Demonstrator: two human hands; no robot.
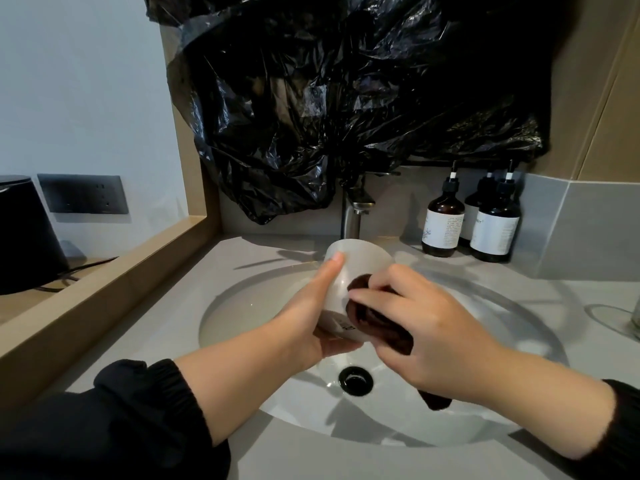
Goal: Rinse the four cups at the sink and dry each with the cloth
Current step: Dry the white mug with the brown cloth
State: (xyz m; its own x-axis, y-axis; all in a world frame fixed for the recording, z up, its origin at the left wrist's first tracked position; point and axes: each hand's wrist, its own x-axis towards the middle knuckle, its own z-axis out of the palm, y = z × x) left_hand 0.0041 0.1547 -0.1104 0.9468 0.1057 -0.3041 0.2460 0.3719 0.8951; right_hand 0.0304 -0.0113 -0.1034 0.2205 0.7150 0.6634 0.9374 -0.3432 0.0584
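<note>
While the left hand (311,317) grips the white cup (349,271) above the sink (242,299), thumb along its wall, the right hand (429,334) clutches the brown cloth (377,323), fingers curled, pressing it against the cup's side.

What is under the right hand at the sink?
A dark brown cloth, pressed by the right hand against the white cup that the left hand holds over the sink. The hand covers the cloth's middle.
</note>
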